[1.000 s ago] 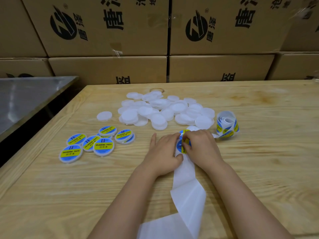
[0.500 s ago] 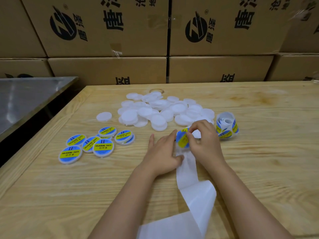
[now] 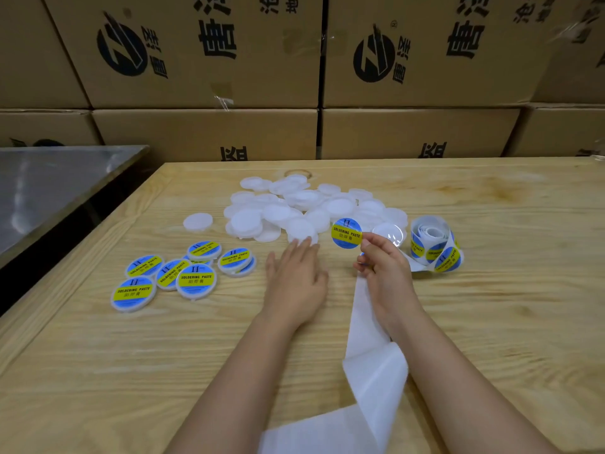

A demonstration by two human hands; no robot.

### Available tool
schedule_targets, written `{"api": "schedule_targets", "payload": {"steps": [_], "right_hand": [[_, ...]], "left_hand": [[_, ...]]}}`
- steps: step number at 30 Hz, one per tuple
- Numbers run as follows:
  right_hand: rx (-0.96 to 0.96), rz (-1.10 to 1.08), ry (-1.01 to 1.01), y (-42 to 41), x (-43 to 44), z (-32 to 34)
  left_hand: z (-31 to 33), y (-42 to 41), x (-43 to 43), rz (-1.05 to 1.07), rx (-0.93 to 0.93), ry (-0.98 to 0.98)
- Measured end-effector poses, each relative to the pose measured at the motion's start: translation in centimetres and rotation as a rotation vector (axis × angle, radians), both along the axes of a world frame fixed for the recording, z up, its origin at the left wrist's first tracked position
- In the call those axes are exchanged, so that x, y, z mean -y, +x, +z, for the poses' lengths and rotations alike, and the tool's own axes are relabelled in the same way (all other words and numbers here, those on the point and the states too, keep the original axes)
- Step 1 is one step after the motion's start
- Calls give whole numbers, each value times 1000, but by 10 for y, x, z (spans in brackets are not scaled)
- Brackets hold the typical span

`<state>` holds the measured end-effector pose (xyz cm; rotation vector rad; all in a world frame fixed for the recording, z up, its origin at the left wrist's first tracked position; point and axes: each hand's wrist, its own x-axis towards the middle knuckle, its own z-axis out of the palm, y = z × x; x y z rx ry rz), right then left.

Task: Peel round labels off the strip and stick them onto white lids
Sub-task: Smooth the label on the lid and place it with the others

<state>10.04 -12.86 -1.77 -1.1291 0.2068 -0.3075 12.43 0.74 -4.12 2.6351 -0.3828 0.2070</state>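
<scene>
One wooden table (image 3: 491, 290) before stacked cartons (image 3: 209, 132); left hand (image 3: 296, 280) spread, right hand (image 3: 384, 270) pinching a label (image 3: 346, 233).

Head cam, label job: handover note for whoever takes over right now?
Right hand: pinches a peeled round label by its edge, held clear of the table.
Left hand: open, fingers straight, at the near edge of the pile of white lids; holds no lid.
Label roll sits right of the pile; the empty backing strip trails toward the near table edge.
Done: a cluster of labelled lids at left.
Left: stick this label on a lid, then work through the pile and the stray white lid beside it.
</scene>
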Motion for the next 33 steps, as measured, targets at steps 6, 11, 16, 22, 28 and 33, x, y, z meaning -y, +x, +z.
{"api": "schedule_targets", "payload": {"steps": [6,11,16,22,28,33], "right_hand": [[-11,-5,38,2,1,0],[-8,-12,49,4,1,-3],[-8,-21,84,5,2,-2],[8,-5,59,4,2,-2],[49,46,84,4,2,-4],[78,78,151,4,2,-3]], "left_hand": [[-3,4,-2,79,7,111],[-1,1,-2,103,150,130],[0,3,-6,166,228,135],[2,2,-7,127,264,-24],[6,0,-6,85,137,-546],[21,-3,-2,151,-225,-1263]]}}
